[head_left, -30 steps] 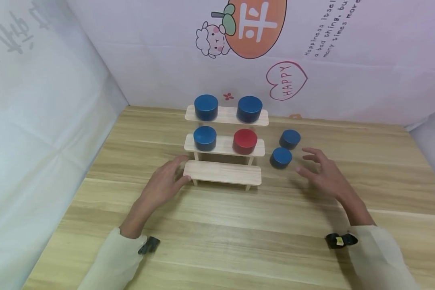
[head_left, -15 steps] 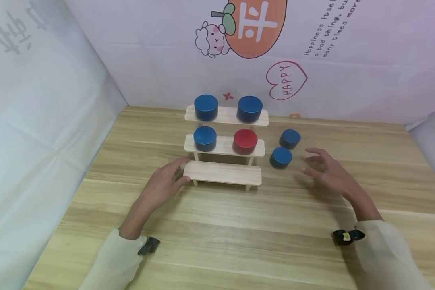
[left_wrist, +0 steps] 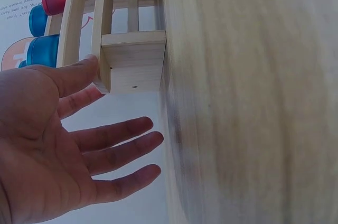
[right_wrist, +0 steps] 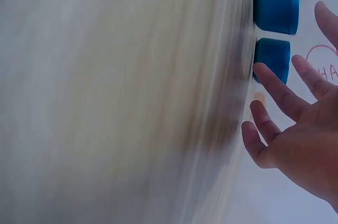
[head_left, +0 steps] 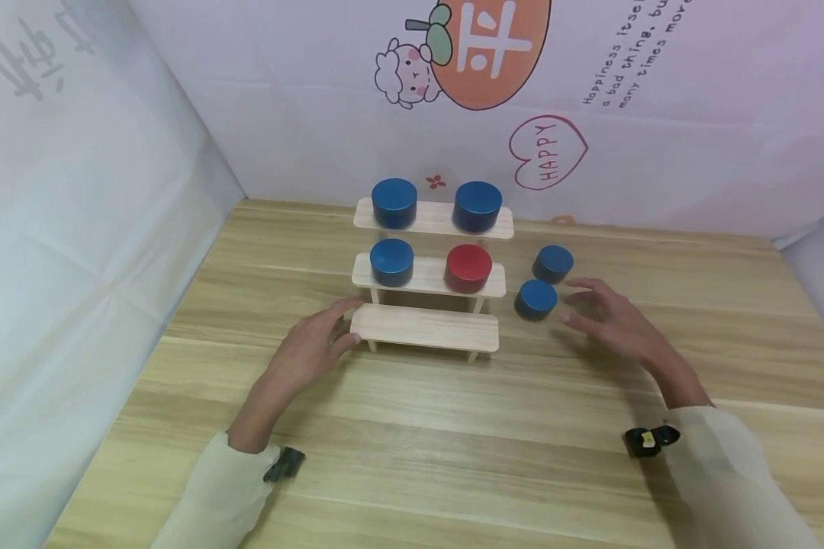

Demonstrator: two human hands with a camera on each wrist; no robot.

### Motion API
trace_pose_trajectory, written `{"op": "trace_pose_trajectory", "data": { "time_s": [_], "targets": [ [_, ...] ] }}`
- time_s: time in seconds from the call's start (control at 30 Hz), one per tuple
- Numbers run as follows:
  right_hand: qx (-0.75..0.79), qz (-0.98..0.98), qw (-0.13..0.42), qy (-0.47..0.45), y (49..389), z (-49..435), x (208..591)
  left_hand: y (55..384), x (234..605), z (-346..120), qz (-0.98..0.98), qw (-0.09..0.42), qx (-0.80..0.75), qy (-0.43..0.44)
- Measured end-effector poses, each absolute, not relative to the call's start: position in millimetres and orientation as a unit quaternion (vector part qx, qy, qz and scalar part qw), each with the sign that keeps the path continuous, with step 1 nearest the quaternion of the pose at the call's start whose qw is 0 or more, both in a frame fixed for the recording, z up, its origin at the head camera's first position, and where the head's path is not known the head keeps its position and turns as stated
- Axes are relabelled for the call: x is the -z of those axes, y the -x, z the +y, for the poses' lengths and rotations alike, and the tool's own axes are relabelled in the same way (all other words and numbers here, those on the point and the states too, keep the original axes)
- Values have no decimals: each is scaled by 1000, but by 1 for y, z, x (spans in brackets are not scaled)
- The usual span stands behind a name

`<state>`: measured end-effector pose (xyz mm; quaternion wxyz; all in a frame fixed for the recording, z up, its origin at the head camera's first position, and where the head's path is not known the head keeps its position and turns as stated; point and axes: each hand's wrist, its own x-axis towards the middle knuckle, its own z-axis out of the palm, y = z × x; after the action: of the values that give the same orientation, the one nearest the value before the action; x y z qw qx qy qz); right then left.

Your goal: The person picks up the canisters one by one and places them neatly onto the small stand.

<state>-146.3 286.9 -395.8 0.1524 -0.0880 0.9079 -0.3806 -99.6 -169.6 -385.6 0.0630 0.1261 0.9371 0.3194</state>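
A three-tier wooden display stand (head_left: 426,328) stands on the table. My left hand (head_left: 309,351) holds its lowest shelf by the left end, thumb at the front corner and index finger at the back; the other fingers are spread in the left wrist view. My right hand (head_left: 614,324) holds nothing, its fingers parted just right of two small round blue tins: a nearer tin (head_left: 536,299) and a farther tin (head_left: 553,263). A red tin (head_left: 468,268) and a blue tin (head_left: 392,261) sit on the middle shelf. The top shelf bears two larger blue tins, left (head_left: 394,203) and right (head_left: 477,206).
The wood-grain table (head_left: 412,450) runs back to a white printed cloth (head_left: 281,114) just behind the stand. Another white cloth (head_left: 96,252) hangs along the left side. Both wrists wear a black strapped device, such as the right one (head_left: 648,440).
My right hand drew back a little to the right, then came left again toward the two small blue tins. My left hand stays at the stand.
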Motion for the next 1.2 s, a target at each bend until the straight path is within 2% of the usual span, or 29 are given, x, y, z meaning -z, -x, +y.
{"op": "trace_pose_trajectory", "data": {
  "time_s": [0.37,0.9,1.2],
  "targets": [
    [372,909,154,106,154,270,399,99,384,-169,943,85,-305,-103],
    [360,913,149,119,163,255,400,98,383,-168,945,84,-298,-106],
    [342,923,147,94,166,250,400,99,384,-169,945,81,-295,-113]
  ]
}}
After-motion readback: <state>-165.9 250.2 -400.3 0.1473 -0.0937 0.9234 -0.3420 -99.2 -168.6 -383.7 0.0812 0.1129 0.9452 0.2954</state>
